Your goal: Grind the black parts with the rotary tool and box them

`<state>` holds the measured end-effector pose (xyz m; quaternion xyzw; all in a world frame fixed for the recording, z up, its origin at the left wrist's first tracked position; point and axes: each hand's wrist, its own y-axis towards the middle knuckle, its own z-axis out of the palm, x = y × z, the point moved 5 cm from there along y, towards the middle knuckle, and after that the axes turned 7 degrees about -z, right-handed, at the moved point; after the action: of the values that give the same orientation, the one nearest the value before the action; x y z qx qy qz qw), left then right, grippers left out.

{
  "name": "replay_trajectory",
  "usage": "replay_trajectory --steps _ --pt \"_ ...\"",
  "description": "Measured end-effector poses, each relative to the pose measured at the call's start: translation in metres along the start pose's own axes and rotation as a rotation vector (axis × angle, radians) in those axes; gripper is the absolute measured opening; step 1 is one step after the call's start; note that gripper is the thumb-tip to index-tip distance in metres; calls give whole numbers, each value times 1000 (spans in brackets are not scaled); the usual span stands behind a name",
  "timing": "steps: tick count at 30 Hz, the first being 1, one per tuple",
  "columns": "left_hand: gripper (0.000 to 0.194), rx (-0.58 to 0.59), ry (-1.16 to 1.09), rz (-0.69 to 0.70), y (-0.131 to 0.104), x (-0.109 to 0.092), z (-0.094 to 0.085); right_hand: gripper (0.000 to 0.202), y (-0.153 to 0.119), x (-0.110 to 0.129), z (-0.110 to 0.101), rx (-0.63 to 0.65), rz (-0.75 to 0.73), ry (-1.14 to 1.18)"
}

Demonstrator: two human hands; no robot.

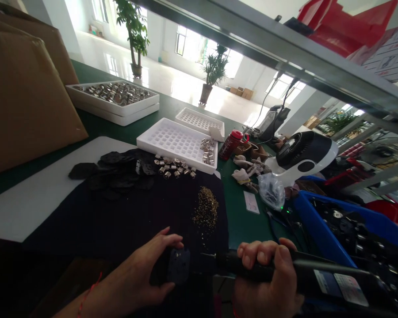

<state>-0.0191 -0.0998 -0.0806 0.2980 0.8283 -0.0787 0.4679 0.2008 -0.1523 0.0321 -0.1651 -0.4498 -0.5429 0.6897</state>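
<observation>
My left hand [152, 265] grips a small dark plate [179, 265] by its edges, thumb below and fingers above. Tiny shiny spots show near the plate's top edge. Wrapped around a black electric screwdriver [318, 274] is my right hand [268, 269]. The tool lies nearly level, its thin bit pointing left toward the plate, a short gap apart. Beyond my hands, a heap of tiny brass-coloured screws [206, 207] lies on the dark cloth [146, 216]. Several black plates [116, 172] are piled at the cloth's far left, beside loose silver metal cylinders [175, 168].
A white compartment tray [169, 137] stands behind the cylinders; stacked white trays [119, 112] hold more metal parts. A red bottle [231, 145], a small fan [305, 154] and a blue bin [325, 225] of black parts line the right. Cardboard [26, 97] rises at left.
</observation>
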Motion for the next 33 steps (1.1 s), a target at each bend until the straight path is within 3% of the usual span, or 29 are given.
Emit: replay_trajectory --steps 7,16,22,26,33 --pt "92 64 -82 -14 3 -3 2 13 -28 -10 26 140 123 84" --pt "89 92 -119 -26 3 -5 2 17 -33 -25 26 136 167 26" --pt "89 44 -118 4 4 -3 4 16 -32 -26 25 130 166 24" --pt "86 82 -117 -43 4 -3 4 15 -33 -24 27 147 147 26" --pt "90 48 -111 19 3 2 9 13 -39 -21 33 239 123 19"
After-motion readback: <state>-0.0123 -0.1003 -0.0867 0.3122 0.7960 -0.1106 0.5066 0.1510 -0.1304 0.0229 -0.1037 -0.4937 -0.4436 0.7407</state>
